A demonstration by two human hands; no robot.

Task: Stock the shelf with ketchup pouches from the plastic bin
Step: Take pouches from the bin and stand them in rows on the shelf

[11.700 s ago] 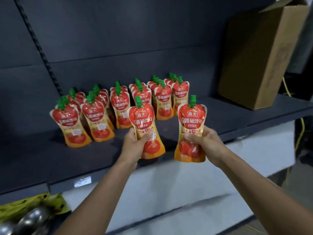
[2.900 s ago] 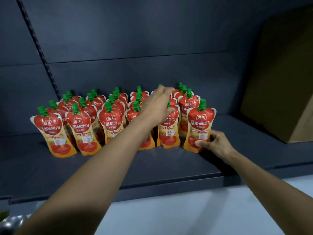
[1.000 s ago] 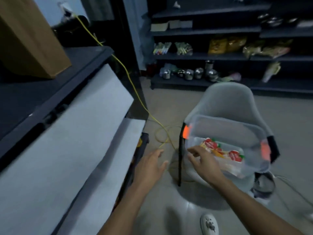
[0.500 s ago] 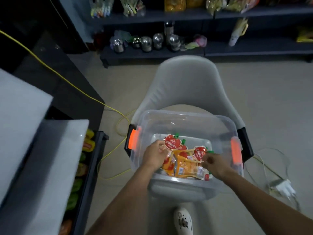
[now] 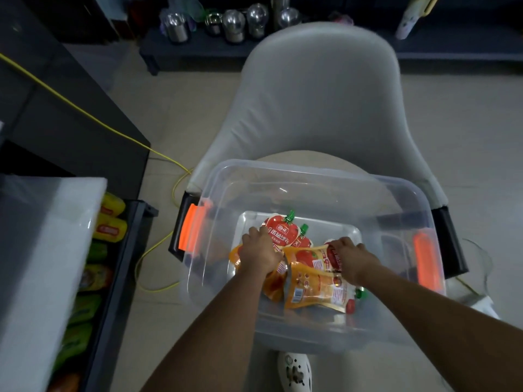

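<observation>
A person is leaning over a clear plastic bin (image 5: 311, 172), which is sitting on the seat of a grey chair (image 5: 319, 94). A few ketchup pouches (image 5: 301, 241) are lying loose in a heap on the bin's floor. The left hand (image 5: 259, 251) is curling its fingers around a red-fronted pouch (image 5: 280, 232) whose green cap is pointing away. The right hand (image 5: 351, 258) is gripping the red top of a sideways pouch (image 5: 307, 254). A back-up pouch (image 5: 314, 292) is lying nearest the person, touching the others. For a clean lift, each hand is probably best taking one pouch by its firmer upper part, not squeezing the belly, and drawing it straight up, clear of its neighbours and the bin wall.
</observation>
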